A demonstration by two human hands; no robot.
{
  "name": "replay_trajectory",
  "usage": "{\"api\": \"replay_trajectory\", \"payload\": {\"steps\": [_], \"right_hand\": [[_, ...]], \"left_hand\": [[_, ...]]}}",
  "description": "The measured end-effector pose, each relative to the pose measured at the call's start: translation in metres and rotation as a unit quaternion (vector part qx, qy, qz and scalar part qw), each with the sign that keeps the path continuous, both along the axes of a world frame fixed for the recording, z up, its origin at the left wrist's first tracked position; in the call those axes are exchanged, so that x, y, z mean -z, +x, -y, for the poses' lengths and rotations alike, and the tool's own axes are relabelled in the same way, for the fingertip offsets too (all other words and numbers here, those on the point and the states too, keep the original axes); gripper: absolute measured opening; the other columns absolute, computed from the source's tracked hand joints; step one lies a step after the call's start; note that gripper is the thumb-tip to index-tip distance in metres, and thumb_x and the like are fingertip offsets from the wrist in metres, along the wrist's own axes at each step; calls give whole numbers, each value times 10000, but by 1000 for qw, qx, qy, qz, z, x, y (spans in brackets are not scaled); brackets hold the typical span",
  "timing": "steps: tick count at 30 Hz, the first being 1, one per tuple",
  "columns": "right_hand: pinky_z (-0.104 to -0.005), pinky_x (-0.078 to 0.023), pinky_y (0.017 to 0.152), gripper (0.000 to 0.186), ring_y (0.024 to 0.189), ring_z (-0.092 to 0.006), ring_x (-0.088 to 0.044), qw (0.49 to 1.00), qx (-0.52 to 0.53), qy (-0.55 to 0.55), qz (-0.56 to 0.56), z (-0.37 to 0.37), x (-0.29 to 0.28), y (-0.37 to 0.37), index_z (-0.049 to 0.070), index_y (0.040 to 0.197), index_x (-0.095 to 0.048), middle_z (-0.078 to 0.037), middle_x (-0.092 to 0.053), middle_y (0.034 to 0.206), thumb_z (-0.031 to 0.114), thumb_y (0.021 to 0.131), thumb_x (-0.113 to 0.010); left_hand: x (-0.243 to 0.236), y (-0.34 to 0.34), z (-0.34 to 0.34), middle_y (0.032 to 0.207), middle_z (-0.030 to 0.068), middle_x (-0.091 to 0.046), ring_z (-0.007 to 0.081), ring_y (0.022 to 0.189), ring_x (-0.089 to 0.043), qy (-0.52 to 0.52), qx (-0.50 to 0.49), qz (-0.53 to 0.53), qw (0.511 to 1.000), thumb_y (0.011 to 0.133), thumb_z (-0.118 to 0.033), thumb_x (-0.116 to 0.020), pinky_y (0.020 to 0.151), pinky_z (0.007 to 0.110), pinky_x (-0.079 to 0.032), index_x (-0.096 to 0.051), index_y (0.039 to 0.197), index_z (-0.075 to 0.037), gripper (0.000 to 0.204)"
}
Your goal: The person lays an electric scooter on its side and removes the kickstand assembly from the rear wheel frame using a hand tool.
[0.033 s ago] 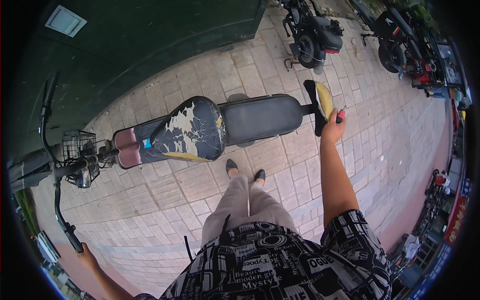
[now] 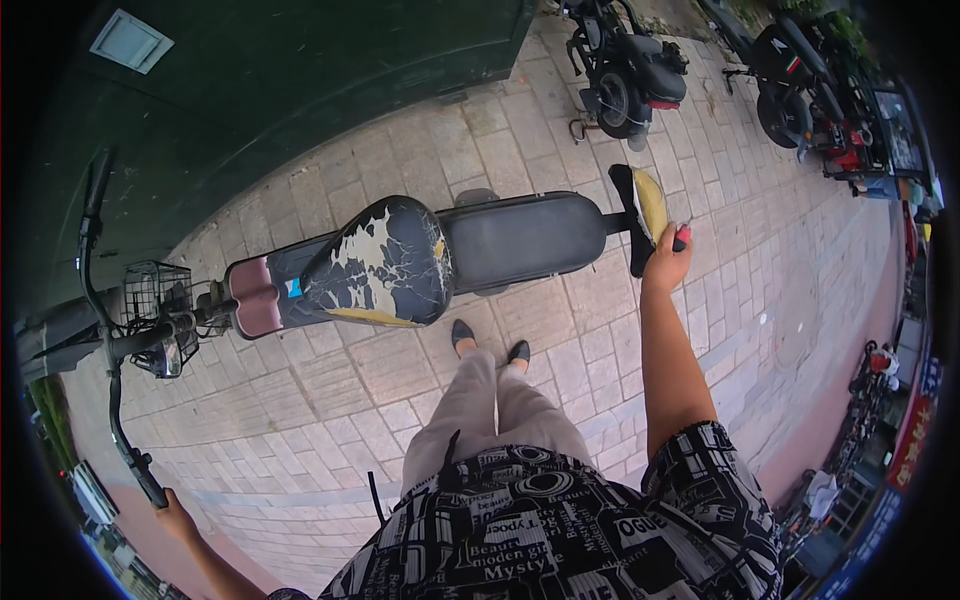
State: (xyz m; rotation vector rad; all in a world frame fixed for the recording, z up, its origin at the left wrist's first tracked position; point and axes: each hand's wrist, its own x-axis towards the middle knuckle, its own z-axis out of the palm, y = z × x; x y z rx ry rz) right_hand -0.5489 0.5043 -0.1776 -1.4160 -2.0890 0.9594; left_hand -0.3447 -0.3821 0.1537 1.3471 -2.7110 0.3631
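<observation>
An electric scooter lies across my view, with its front at the left. Its black saddle (image 2: 385,255) is cracked and peeling, showing pale patches and yellow foam. Behind it is a long black rear seat (image 2: 525,240). My left hand (image 2: 175,515) is closed round the end of the near handlebar grip (image 2: 145,478). At the far right end, my right hand (image 2: 667,262) grips the edge of the black backrest (image 2: 625,205), whose yellow foam shows. A small red and black thing (image 2: 683,238), perhaps a key, sticks out of the same hand.
A wire basket (image 2: 155,290) hangs at the scooter's front. A dark green wall (image 2: 330,90) runs along the far left. Other parked scooters (image 2: 630,85) stand at the back right, with more two-wheelers (image 2: 870,370) along the right edge. Paving slabs (image 2: 380,370) cover the ground.
The scooter's rear end and my right hand have shifted very slightly toward me. Both hands keep their hold.
</observation>
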Motion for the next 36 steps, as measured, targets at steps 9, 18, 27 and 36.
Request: {"api": "replay_trajectory", "payload": {"steps": [9,18,27,36], "right_hand": [[-358,-446,744,430,773,-282,-579,999,3,4,-35,9,30,-32,-36,948,-612,-179,-631,860,385,862,-610],[-334,-457,757,450,768,-236,-590,996,-7,-84,-9,-28,36,38,-47,1022,-598,-136,-635,859,382,888,-576],[-506,-513,839,684,933,-248,-605,754,0,-655,-57,-58,11,139,69,1221,-514,-110,-601,1035,651,871,-436],[-498,-509,834,522,904,-257,-617,628,6,-777,-49,-108,49,335,138,1152,-558,-67,-627,1004,568,899,-404]], "left_hand": [[28,-20,22,1084,217,-610,389,906,-603,-149,-81,-8,986,744,-629,-593,745,494,-487,-539,1156,-16,740],[142,4,-99,916,125,-557,236,782,-559,24,-378,-296,877,722,-647,-607,693,387,-473,-571,1120,28,784],[404,-34,-442,886,8,-558,165,776,-519,688,-403,-369,478,929,-563,-379,661,295,-447,-589,1102,-91,545],[454,125,-518,1380,42,-465,264,1270,-433,733,-269,-410,472,962,-500,-309,1068,442,-354,-408,1372,-124,565]]}}
